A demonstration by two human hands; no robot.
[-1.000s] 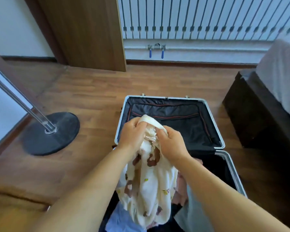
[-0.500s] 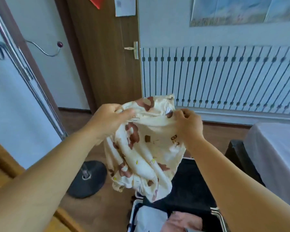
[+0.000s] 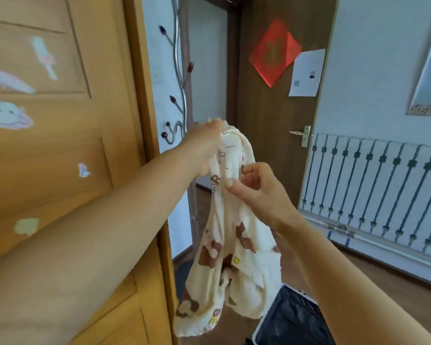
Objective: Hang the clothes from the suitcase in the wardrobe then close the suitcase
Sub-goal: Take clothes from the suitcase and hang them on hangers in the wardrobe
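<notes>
- A cream garment (image 3: 234,257) with brown patches is held up in the air, in front of the wardrobe's (image 3: 60,170) edge and above the suitcase (image 3: 291,319).
- Its top is gripped by the left hand (image 3: 204,148), fingers curled round the cloth.
- A fold lower down is pinched by the right hand (image 3: 256,188) between thumb and fingers.
- The wardrobe door, with stickers on it, is seen shut at the left.
- A metal coat stand (image 3: 182,83) is seen just behind the garment, beside the wardrobe.
- A brown door (image 3: 271,145) and a radiator (image 3: 373,190) are seen beyond.
</notes>
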